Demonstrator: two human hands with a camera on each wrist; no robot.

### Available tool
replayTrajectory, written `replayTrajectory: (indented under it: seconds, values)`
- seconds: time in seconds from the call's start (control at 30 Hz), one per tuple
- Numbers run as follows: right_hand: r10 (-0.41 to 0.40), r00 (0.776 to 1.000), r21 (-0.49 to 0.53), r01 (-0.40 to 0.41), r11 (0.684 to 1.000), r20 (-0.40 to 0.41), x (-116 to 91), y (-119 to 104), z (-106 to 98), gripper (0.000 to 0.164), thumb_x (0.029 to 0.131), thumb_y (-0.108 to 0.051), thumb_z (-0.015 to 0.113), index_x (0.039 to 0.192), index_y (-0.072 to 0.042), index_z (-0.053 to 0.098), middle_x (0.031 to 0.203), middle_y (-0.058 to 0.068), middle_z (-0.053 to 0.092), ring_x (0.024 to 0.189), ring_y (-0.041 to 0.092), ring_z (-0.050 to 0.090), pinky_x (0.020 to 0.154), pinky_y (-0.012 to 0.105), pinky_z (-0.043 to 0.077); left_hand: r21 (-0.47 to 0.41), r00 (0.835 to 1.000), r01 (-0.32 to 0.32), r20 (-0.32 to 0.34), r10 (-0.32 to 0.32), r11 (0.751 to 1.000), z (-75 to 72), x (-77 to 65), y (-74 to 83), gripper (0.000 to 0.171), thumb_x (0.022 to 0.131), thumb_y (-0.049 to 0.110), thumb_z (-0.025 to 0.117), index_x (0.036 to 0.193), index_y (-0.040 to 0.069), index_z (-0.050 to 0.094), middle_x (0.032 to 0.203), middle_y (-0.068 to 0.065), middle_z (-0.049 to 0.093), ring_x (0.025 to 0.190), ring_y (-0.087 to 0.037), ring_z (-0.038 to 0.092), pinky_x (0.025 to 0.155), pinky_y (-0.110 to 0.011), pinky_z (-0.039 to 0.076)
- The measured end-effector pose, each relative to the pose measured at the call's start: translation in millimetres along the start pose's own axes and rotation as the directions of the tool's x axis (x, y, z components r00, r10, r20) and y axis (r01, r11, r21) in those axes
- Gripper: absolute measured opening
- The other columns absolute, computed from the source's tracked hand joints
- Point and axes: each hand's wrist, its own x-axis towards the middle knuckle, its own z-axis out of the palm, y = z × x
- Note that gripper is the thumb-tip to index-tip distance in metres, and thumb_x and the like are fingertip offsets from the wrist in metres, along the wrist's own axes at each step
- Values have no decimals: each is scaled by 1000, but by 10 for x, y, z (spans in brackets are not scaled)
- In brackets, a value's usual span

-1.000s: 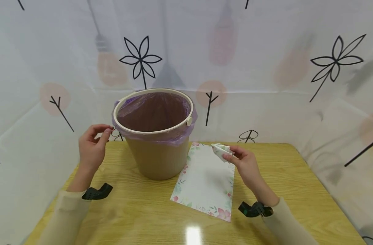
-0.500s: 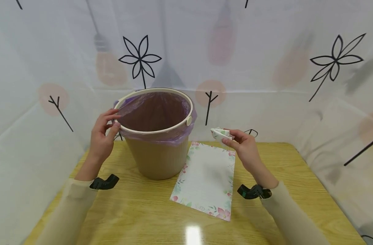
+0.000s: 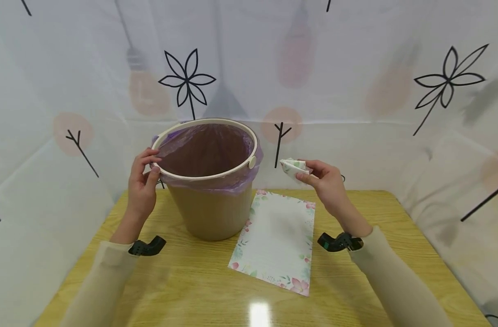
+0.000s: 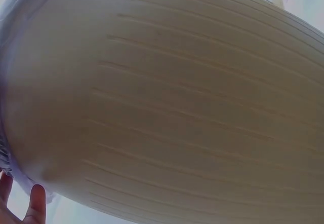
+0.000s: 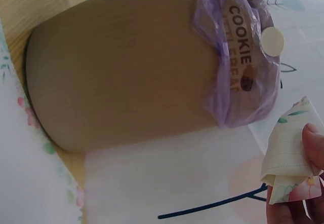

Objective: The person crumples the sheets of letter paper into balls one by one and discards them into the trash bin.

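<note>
A beige trash bin (image 3: 209,209) stands upright at the back of the table, a purple bag (image 3: 232,185) lining it and folded over its rim. My left hand (image 3: 141,190) grips the bin's left rim, fingers over the edge and thumb on the near side. In the left wrist view, the bin's ribbed wall (image 4: 202,102) fills most of the picture. Thumb and fingers of my right hand (image 3: 326,184) pinch a folded piece of floral paper (image 3: 293,168), raised to the right of the bin. Its creased layers show in the right wrist view, beside the thumb (image 5: 315,143).
A flat sheet of flower-bordered paper (image 3: 275,240) lies on the wooden table (image 3: 183,290), close against the bin's right base. Behind the table hangs a white patterned cloth (image 3: 355,91). A black wrist camera (image 3: 147,246) sits on each forearm.
My left hand has moved right and up from beside the bin onto its rim. My right hand has lifted the folded paper away from above the flat sheet. Bin and sheet stay put.
</note>
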Motion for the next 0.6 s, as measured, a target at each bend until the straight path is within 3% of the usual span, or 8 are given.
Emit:
replayTrajectory:
  seconds: [0.3, 0.6]
  values:
    - [-41, 999, -11, 41, 999, 6, 118, -135, -3, 36, 92, -10, 73, 124, 6, 65, 108, 3, 68, 86, 15, 62, 76, 19, 52, -32, 999, -32, -14, 32, 999, -9, -18, -118, 24, 103, 2, 48, 115, -19, 50, 138, -22, 47, 146, -27, 27, 76, -17, 45]
    - [-49, 998, -40, 51, 998, 45, 355, -293, 2, 42, 94, -12, 70, 132, 4, 61, 121, 19, 64, 92, 14, 62, 79, 19, 52, -70, 999, -51, -10, 51, 996, -3, -33, -105, 28, 104, 8, 50, 117, -17, 51, 140, -19, 48, 146, -28, 25, 81, -19, 46]
